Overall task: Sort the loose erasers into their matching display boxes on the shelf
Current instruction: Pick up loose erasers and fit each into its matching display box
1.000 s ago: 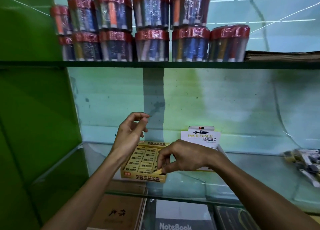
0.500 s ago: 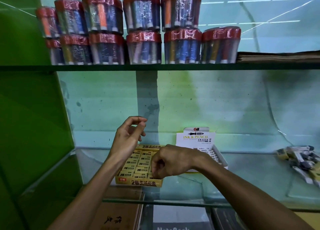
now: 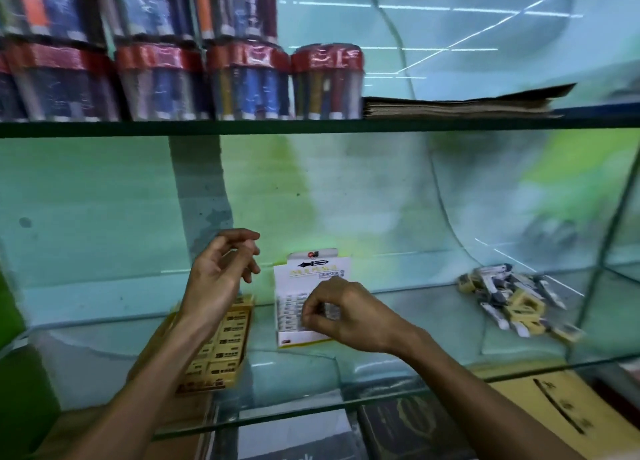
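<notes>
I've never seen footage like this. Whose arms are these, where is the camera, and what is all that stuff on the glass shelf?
No machine here: a person's two bare arms, filmed by a wide-angle camera worn on their head. The left hand hovers loosely curled, empty, above the yellow cardboard eraser box. The right hand reaches into the white eraser display box; whether its grip holds an eraser is too blurred to tell. On the glass shelf, a pile of loose yellow and white erasers waits at the right. Above stand red-lidded tubs of pens.

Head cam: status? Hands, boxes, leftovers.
Left hand raised above yellow box, fingers loosely curled, holding nothing. Right hand at white box, pinching an eraser. Loose pile on shelf, right. Nothing in the way.
</notes>
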`<state>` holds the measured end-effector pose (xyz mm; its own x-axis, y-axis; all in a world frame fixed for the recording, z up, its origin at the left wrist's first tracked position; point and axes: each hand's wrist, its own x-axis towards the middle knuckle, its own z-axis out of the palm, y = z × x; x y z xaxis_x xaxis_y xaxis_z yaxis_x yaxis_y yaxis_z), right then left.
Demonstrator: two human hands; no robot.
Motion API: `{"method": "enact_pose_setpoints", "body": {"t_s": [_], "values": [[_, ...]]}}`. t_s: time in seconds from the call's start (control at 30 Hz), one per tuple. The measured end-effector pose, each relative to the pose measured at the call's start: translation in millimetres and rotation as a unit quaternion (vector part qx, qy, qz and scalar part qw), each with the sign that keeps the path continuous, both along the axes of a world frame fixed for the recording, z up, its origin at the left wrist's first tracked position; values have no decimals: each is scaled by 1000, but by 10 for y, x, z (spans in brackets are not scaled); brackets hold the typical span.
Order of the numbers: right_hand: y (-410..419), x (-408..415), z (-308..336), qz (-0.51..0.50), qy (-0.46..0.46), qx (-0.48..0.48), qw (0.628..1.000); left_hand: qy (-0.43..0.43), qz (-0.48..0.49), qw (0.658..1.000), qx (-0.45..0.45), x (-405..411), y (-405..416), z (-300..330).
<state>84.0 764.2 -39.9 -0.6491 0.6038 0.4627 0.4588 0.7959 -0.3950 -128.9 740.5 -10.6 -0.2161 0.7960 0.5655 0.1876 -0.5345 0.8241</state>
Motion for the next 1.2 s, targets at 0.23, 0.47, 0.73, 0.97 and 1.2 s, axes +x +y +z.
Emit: {"method": "enact_pose_setpoints", "body": {"t_s": [0.23, 0.47, 0.73, 0.97, 1.2], "values": [[121, 895, -57, -150, 19, 47, 987, 31, -82, 996, -6, 758, 274, -31], [378, 1972, 22, -379, 27, 8, 925, 127, -155, 979, -41, 1490, 484, -159], [601, 2406, 97, -470, -63, -92, 875, 278, -175, 942, -65, 2100, 545, -339], [682, 2366, 131, -450, -77, -120, 882, 322, -187, 926, -65, 2167, 525, -392], [587, 2216, 253, -339, 185, -178, 905, 291, -174, 938, -72, 2005, 492, -365]]}}
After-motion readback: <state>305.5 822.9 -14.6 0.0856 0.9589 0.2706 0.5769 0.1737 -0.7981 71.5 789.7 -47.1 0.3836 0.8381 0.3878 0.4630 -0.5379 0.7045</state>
